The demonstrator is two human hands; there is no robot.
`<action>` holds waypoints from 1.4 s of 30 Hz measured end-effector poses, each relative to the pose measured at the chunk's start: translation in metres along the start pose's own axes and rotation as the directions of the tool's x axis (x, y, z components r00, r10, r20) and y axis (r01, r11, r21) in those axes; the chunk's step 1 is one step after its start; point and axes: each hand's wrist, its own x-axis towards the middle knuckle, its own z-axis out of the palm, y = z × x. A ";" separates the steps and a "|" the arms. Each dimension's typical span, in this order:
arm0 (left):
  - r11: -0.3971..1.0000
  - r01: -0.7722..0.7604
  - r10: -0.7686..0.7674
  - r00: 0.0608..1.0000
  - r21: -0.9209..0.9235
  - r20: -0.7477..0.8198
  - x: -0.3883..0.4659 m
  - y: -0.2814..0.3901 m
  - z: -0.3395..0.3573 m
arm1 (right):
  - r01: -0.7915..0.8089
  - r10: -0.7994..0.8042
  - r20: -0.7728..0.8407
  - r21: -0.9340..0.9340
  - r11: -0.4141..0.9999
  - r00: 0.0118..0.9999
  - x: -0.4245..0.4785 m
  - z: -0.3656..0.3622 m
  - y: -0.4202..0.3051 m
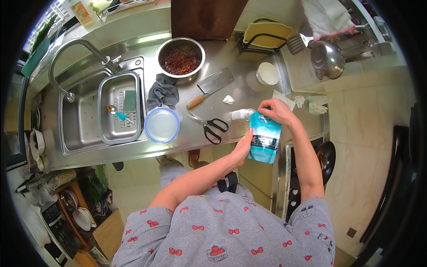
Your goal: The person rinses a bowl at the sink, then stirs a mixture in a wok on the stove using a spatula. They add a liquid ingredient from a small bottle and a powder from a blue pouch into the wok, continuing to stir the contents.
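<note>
A teal plastic pouch (263, 147) with printed writing is held upright between my two hands, over the front edge of the steel counter. My left hand (245, 147) grips its left side. At the pouch's top edge, my right hand (276, 111) pinches the corner with bent fingers. Just left of the pouch top lies a small white bottle (242, 114) on its side. Black-handled scissors (208, 126) rest farther left with blades apart. Behind them lies a cleaver (213, 85) with a wooden handle. A crumpled white tissue (228, 99) sits near the cleaver.
A steel bowl (180, 40) of reddish-brown shreds stands at the back, near a grey cloth (163, 91). A blue-rimmed lidded container (162, 125) sits beside the sink (80, 133). A white cup (267, 73) stands back right. A wok (326, 163) is on the stove at right.
</note>
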 end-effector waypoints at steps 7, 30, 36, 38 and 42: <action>0.697 -0.406 0.432 0.896 0.591 0.105 0.018 -0.018 -0.046 | 0.060 -0.023 -0.208 0.177 0.982 0.978 -0.041 0.012 -0.006; -0.232 -0.466 0.689 0.541 0.854 0.482 -0.107 0.073 -0.107 | 0.102 0.179 -0.533 0.455 0.885 0.827 -0.001 0.130 0.007; -0.228 -0.459 0.711 0.524 0.859 0.469 -0.118 0.075 -0.098 | 0.146 0.195 -0.608 0.465 0.873 0.770 0.004 0.137 0.000; -0.227 -0.470 0.703 0.527 0.853 0.478 -0.117 0.077 -0.095 | 0.142 0.187 -0.621 0.440 0.886 0.761 0.005 0.138 0.002; -0.238 -0.472 0.705 0.518 0.849 0.485 -0.115 0.080 -0.092 | 0.155 0.182 -0.644 0.430 0.889 0.743 0.005 0.134 -0.004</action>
